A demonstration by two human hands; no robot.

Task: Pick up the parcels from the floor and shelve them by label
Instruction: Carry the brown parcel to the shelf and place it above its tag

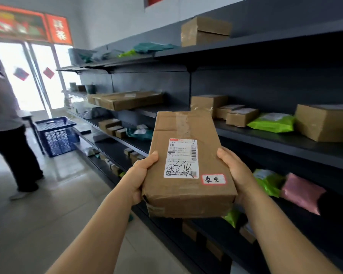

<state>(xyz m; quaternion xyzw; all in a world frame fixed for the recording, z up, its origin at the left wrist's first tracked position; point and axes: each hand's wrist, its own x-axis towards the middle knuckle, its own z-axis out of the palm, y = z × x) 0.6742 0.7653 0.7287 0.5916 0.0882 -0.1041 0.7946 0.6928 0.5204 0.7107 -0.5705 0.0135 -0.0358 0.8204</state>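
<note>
Holding one cardboard parcel (186, 165) at chest height in front of the dark shelving unit (265, 139), well clear of the floor.

Far left: a bystander (6, 123), blurred, cut off by the frame edge. Next: a blue plastic crate (56, 135) on the tiled floor by the glass door.

Left hand (141, 178): clasped on the parcel's near left edge, thumb lying on the top face, fingers hidden underneath.

Parcel: long axis runs away from me toward the shelves, short near end closest to my chest, top face tilted up to my view. Shipping label (181, 158) on the top face, with heavy handwriting across its lower part; printed text too small to read. Small red-bordered sticker (213, 179) just right of it, two handwritten characters.

Right hand (234, 171): clasped on the near right edge, thumb on top, fingers hidden below. Both hands sit level, neither nearer the shelves.

Right: shelves lie ahead and to the right of the parcel, so I judge the far end goes in first. Green poly mailers (271, 122) and a pink poly mailer (303, 192) occupy tiers there. Shelf markers not visible; matching tier cannot be told.
</note>
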